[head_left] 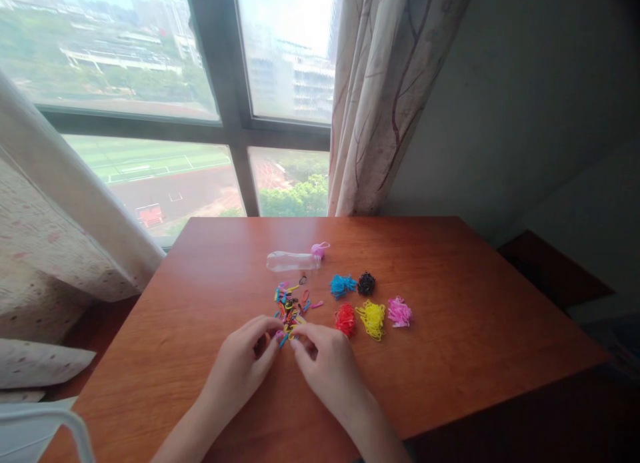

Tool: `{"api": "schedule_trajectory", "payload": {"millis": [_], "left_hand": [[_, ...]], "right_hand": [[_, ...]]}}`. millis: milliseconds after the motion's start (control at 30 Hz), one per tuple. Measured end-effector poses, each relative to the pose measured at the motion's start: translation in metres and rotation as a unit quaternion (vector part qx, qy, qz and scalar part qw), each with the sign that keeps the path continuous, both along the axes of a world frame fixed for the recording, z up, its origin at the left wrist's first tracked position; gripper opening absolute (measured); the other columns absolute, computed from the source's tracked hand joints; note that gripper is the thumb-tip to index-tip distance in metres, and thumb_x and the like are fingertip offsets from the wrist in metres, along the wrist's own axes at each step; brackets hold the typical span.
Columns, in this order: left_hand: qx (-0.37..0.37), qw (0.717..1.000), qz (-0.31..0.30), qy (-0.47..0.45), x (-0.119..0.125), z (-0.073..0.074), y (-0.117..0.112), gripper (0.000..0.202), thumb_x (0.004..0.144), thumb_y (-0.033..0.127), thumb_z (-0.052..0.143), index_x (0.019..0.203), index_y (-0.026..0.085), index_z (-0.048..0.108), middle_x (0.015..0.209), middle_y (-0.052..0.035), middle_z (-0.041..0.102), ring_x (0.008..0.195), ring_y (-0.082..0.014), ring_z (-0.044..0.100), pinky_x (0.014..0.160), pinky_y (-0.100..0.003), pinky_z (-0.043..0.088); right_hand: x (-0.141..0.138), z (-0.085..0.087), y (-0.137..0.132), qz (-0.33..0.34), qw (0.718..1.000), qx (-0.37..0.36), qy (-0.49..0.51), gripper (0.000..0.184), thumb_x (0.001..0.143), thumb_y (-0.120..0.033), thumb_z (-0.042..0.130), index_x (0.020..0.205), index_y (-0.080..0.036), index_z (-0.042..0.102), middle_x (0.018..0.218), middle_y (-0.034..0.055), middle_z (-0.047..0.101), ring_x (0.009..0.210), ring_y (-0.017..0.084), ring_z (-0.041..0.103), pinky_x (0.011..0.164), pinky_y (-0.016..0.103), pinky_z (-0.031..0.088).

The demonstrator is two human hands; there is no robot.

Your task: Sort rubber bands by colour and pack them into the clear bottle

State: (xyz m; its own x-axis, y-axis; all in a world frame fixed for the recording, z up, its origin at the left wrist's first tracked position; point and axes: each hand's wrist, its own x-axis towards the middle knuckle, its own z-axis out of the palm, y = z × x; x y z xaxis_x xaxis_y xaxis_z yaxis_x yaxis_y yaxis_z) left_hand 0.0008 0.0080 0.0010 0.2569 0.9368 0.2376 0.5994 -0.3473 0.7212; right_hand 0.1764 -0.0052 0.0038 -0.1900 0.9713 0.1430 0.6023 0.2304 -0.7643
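Note:
A mixed pile of small coloured rubber bands (289,307) lies on the table, and both my hands are at its near edge. My left hand (245,356) is closed in a pinch, with a bit of pink band showing at its fingertips. Thumb and forefinger of my right hand (325,356) pinch at a yellow band, close to the left fingertips. Right of the pile, sorted by colour, are a blue heap (342,286), a black heap (367,283), a red heap (345,319), a yellow heap (371,319) and a pink heap (400,311).
Behind the pile, a clear plastic bottle (293,261) lies on its side with a pink looped cap (319,251) at its right end. The brown wooden table (450,316) stands against a window, with a curtain (375,96) on the right. A white curved rail (65,419) is at lower left.

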Motion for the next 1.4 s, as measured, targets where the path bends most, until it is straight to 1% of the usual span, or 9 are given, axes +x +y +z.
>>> {"api": "schedule_trajectory", "payload": {"millis": [200,367,600,767,900,1033,1200,1300,1400], "left_hand": [[-0.028,0.999,-0.006,-0.023,0.001,0.005,0.0,0.016,0.088,0.025,0.052,0.087,0.018,0.066,0.073,0.0001,0.068,0.058,-0.0124,0.058,0.057,-0.021,0.046],[-0.058,0.997,0.0,-0.046,0.003,0.011,-0.001,0.02,0.089,0.031,0.054,0.086,0.017,0.068,0.066,0.0006,0.065,0.056,-0.0124,0.054,0.055,-0.022,0.044],[-0.103,0.99,0.012,-0.093,0.001,0.015,-0.001,0.023,0.088,0.036,0.056,0.085,0.016,0.069,0.066,-0.0003,0.064,0.06,-0.0135,0.055,0.056,-0.022,0.044],[-0.124,0.987,0.033,-0.092,0.002,0.016,-0.001,0.027,0.087,0.04,0.057,0.083,0.016,0.068,0.063,0.0007,0.06,0.057,-0.0126,0.05,0.052,-0.021,0.041],[-0.09,0.994,0.031,-0.046,0.001,0.013,-0.002,0.027,0.09,0.039,0.054,0.084,0.017,0.068,0.06,0.0018,0.058,0.054,-0.0119,0.048,0.051,-0.021,0.039],[-0.017,0.999,0.022,0.028,-0.002,0.005,-0.001,0.021,0.09,0.034,0.053,0.086,0.02,0.067,0.064,0.0023,0.058,0.054,-0.0116,0.05,0.054,-0.021,0.04],[0.018,0.996,0.024,0.089,-0.004,-0.002,-0.001,0.018,0.092,0.031,0.05,0.09,0.022,0.066,0.068,0.0027,0.058,0.055,-0.0116,0.053,0.056,-0.022,0.041],[0.022,0.995,0.025,0.098,-0.004,-0.002,-0.001,0.018,0.092,0.031,0.05,0.091,0.022,0.066,0.071,0.0024,0.061,0.056,-0.0116,0.054,0.057,-0.021,0.041],[0.026,0.994,0.024,0.099,-0.004,-0.001,-0.001,0.018,0.092,0.031,0.05,0.092,0.023,0.066,0.071,0.0026,0.061,0.056,-0.0114,0.054,0.056,-0.021,0.041]], "right_hand": [[-0.013,-0.006,-0.001,-0.036,0.999,0.013,0.004,0.013,0.087,-0.02,0.06,0.089,-0.022,0.072,0.069,0.0,0.069,0.061,0.014,0.062,0.06,0.022,0.039],[-0.017,-0.009,-0.002,-0.059,0.996,0.035,0.056,0.013,0.085,-0.019,0.057,0.085,-0.021,0.07,0.068,-0.0008,0.067,0.058,0.013,0.059,0.057,0.021,0.039],[-0.013,-0.005,-0.007,-0.052,0.995,0.029,0.081,0.011,0.082,-0.017,0.055,0.079,-0.02,0.065,0.065,-0.0013,0.064,0.056,0.012,0.056,0.053,0.021,0.036],[-0.002,-0.002,-0.012,-0.048,0.996,0.015,0.08,0.012,0.085,-0.018,0.054,0.08,-0.02,0.064,0.068,-0.0007,0.065,0.058,0.012,0.056,0.053,0.021,0.036],[0.02,-0.001,-0.018,-0.074,0.996,0.024,0.054,0.014,0.089,-0.021,0.053,0.082,-0.02,0.065,0.069,0.0003,0.066,0.06,0.013,0.058,0.055,0.021,0.039],[0.059,-0.006,-0.027,-0.136,0.99,0.045,0.01,0.02,0.093,-0.027,0.051,0.081,-0.021,0.066,0.067,0.0012,0.065,0.056,0.014,0.058,0.054,0.022,0.041],[0.107,-0.017,-0.035,-0.202,0.97,0.082,-0.105,0.023,0.094,-0.032,0.049,0.087,-0.02,0.068,0.073,0.0047,0.07,0.059,0.017,0.064,0.057,0.025,0.045],[0.124,-0.02,-0.034,-0.201,0.955,0.115,-0.183,0.025,0.096,-0.03,0.047,0.09,-0.02,0.068,0.08,0.007,0.073,0.066,0.019,0.068,0.061,0.026,0.046],[0.133,-0.017,-0.03,-0.169,0.947,0.141,-0.232,0.027,0.097,-0.027,0.045,0.09,-0.021,0.07,0.083,0.007,0.073,0.071,0.019,0.069,0.065,0.026,0.046]]}}
